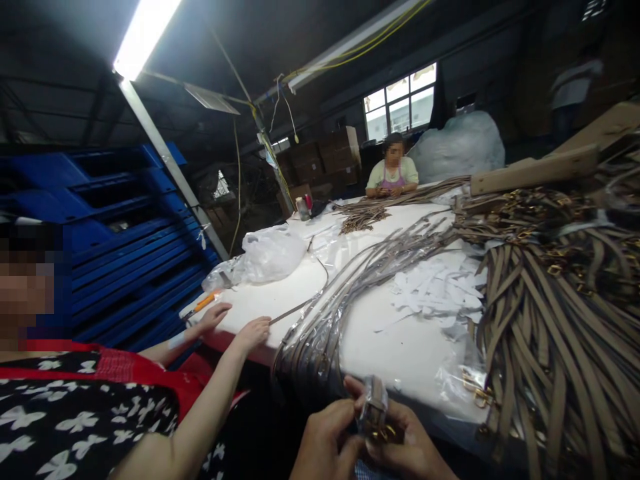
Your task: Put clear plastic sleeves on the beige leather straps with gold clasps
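Observation:
At the table's near edge, my left hand (325,437) and my right hand (410,443) are closed around the end of a belt (375,400). Its gold buckle glints between my fingers, and something shiny like clear plastic covers the strap. The rest of this belt is hidden below my hands. Just beyond lies a bundle of belts (320,333) in clear plastic, hanging over the edge. To the right, a big heap of brown belts (545,320) with gold buckles spills off the table.
White paper strips (435,287) lie mid-table (380,353). A co-worker at left has a hand (255,331) on a strap, near an orange cutter (204,301). Plastic bags (275,253) lie behind. Another person (393,173) sits at the far end. Blue pallets (125,267) stand left.

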Demonstrator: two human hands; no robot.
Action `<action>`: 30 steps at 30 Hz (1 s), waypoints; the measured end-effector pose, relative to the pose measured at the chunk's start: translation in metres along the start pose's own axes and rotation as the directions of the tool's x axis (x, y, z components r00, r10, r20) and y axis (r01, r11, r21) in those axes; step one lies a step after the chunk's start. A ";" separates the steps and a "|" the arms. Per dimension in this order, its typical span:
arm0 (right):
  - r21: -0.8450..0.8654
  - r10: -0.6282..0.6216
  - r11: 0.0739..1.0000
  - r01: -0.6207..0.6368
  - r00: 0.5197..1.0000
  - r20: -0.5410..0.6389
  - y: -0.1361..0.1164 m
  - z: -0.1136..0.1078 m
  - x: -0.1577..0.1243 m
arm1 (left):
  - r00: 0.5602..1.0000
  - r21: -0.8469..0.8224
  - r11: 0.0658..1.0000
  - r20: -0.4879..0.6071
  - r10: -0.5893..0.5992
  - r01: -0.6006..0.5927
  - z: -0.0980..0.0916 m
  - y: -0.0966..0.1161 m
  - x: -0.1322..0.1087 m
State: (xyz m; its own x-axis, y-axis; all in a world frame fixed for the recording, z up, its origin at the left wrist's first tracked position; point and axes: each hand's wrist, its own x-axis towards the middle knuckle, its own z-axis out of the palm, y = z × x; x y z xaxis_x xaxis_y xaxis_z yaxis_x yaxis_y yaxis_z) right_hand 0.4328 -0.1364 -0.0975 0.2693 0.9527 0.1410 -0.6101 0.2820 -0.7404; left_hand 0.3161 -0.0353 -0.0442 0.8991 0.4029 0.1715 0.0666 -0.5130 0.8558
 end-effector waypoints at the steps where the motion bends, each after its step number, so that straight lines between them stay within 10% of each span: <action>1: -0.011 -0.001 1.000 0.002 1.000 0.024 0.001 -0.001 0.000 | 1.000 -0.032 0.999 0.002 -0.009 0.009 0.000 -0.002 0.000; 8: -0.171 -0.135 0.976 0.134 0.991 0.003 0.015 -0.020 0.002 | 0.971 0.041 0.986 -0.171 0.165 -0.161 0.015 -0.024 0.000; 17: -0.514 -0.094 0.848 0.129 0.991 0.093 -0.006 -0.027 0.004 | 0.937 -0.193 0.981 -0.344 -0.064 -0.004 0.040 -0.051 -0.006; 30: 0.031 -0.125 0.987 0.155 0.886 -0.445 0.035 -0.010 0.012 | 0.946 -0.296 0.954 -0.294 -0.139 0.049 0.048 -0.053 -0.003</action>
State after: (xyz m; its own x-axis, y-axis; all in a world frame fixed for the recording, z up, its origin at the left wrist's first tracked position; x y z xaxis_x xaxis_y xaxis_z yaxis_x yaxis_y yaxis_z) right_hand 0.4220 -0.1165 -0.1288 0.6472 0.7586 -0.0749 -0.5835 0.4297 -0.6891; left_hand 0.3309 -0.0456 -0.1135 0.7134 0.6755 0.1864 -0.0211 -0.2452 0.9693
